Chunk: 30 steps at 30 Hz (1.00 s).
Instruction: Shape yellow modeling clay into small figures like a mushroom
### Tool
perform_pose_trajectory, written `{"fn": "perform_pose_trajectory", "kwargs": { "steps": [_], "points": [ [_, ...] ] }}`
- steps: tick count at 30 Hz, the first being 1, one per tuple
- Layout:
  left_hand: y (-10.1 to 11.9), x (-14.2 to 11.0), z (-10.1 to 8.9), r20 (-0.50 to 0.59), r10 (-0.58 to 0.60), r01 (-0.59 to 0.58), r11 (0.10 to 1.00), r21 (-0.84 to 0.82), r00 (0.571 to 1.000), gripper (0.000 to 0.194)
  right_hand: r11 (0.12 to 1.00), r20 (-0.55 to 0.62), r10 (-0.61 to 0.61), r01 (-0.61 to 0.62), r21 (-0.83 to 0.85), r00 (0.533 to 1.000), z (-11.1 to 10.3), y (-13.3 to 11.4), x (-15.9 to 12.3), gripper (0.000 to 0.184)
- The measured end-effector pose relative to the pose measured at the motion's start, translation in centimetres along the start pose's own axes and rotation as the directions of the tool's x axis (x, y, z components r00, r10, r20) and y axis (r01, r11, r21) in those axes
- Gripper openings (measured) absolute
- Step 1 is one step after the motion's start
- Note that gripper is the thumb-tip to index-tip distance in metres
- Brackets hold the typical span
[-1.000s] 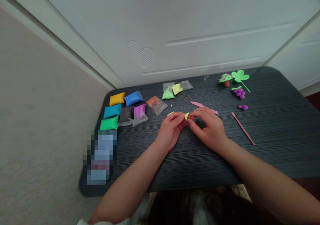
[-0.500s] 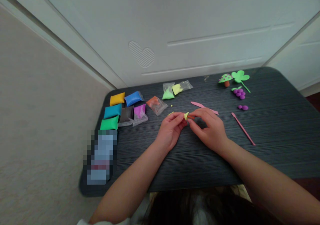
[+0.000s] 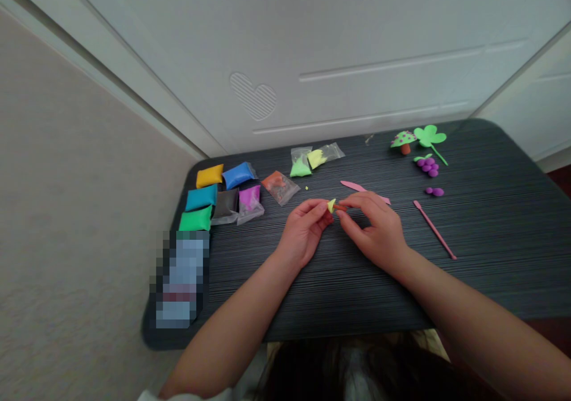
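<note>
Between my fingertips, over the middle of the dark table, is a small clay piece with a pale yellow cap (image 3: 331, 205) and a thin brown clay stem (image 3: 340, 207). My left hand (image 3: 302, 231) is closed, pinching the yellow cap between thumb and fingers. From the right, the thumb and index finger of my right hand (image 3: 377, 228) close on the brown stem. Just behind the right hand lies a pink clay knife (image 3: 352, 185), partly covered by its fingers. A tiny yellow crumb (image 3: 306, 188) rests beyond my left hand.
Several bagged clays sit at left, among them a blue pack (image 3: 239, 175) and an orange-brown bag (image 3: 279, 187). A blurred-out object (image 3: 181, 282) lies front left. At right are a clay mushroom (image 3: 404, 142), green clover (image 3: 429, 136), purple grapes (image 3: 428, 166) and a pink stick tool (image 3: 435, 230).
The yellow cap has shifted slightly left and turned, and more of the brown stem shows. A yellow strip behind my left hand has gone out of sight. Both hands stay nearly in place.
</note>
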<state>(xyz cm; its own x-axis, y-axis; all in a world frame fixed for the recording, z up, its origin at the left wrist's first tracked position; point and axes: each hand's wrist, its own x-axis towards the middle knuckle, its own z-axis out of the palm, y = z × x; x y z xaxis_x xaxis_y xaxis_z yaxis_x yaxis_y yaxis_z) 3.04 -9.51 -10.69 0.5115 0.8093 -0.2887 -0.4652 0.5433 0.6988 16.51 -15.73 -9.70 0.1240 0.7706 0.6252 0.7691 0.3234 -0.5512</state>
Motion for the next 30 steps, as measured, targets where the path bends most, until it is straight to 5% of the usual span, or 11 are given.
{"fn": "perform_pose_trajectory", "kwargs": {
  "steps": [16,30],
  "points": [
    [0.18,-0.05,-0.01,0.023,-0.009,0.009,1.0,-0.011,1.0,0.013,0.994,0.051,0.092,-0.095,0.056,0.994,-0.58,-0.42,0.37,0.016],
    [0.08,-0.25,0.18,0.07,-0.026,0.027,0.999,-0.017,0.997,0.012,0.996,0.039,0.033,-0.036,0.08,0.999,-0.35,-0.4,0.54,0.009]
  ]
}}
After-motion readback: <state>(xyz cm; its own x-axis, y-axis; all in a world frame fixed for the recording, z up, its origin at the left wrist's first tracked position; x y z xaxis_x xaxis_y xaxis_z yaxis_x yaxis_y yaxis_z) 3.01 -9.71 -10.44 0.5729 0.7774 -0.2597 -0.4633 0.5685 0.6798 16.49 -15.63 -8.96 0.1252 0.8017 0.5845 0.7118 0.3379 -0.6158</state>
